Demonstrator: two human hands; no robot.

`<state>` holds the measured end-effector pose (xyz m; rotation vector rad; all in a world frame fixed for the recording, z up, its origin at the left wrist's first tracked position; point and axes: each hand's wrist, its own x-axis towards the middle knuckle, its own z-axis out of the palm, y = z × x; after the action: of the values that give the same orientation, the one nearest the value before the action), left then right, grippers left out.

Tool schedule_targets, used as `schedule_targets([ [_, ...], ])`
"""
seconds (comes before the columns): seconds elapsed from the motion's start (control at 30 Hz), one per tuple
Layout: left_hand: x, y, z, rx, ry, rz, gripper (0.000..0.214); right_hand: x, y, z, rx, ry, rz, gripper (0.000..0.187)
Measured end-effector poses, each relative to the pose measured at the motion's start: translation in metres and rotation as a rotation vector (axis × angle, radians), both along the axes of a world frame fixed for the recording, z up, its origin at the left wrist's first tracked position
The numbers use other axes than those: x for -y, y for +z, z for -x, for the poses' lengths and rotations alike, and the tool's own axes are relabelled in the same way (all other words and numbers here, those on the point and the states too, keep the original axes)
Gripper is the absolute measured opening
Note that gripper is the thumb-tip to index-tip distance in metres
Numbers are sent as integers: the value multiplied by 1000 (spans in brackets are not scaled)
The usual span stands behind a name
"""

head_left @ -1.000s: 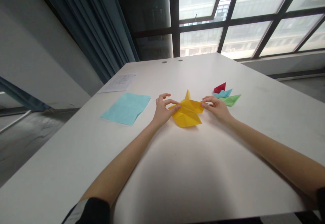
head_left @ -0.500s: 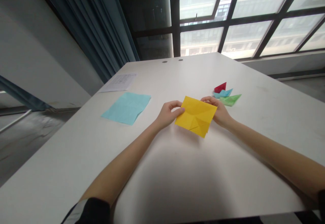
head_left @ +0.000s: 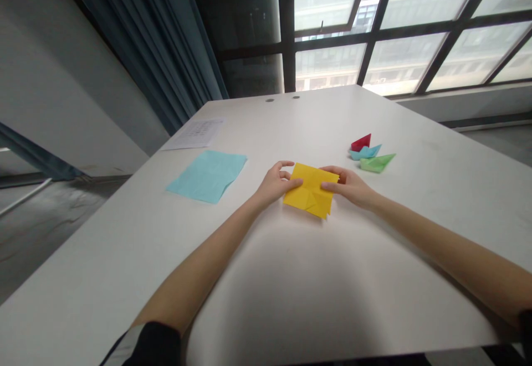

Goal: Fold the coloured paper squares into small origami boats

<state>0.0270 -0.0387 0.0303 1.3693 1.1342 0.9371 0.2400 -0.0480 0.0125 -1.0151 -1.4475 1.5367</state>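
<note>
A yellow folded paper [head_left: 310,195], roughly square with crease lines in its lower half, is held tilted just above the table. My left hand [head_left: 277,182] pinches its left edge, thumb on the front face and the other fingers curled at the side and behind. On the opposite edge, my right hand [head_left: 351,186] grips it with the thumb across the front; its fingers are partly hidden behind the paper. Beyond my right hand lie three small folded paper boats: one red [head_left: 361,143], one blue [head_left: 366,153] and one green [head_left: 377,163].
A light blue paper sheet [head_left: 208,176] lies flat on the white table [head_left: 291,288], left of my hands. Farther back at the left edge is a printed white sheet [head_left: 195,134]. Dark-framed windows and a blue curtain [head_left: 166,39] stand beyond the table.
The yellow paper has shifted slightly left and turned a little. My right hand has moved left, and its thumb now shows on the paper's front.
</note>
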Motion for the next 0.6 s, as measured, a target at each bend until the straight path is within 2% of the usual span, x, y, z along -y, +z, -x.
schedule_targets([
  [0.13,1,-1,-2,68,-108,91,45,3,1,3,56,62,-31,40],
  [0.2,1,-3,-4,111,-124,90,42,3,-1,4,44,43,-46,47],
  [0.3,0,-6,-5,184,-69,65,40,3,-3,5,-27,20,-8,64],
  [0.47,-3,-8,-5,230,74,16,33,4,-4,6,-6,127,68,70],
  [0.6,-5,-6,-1,41,167,35,18,-3,-7,2,19,-37,65,66],
])
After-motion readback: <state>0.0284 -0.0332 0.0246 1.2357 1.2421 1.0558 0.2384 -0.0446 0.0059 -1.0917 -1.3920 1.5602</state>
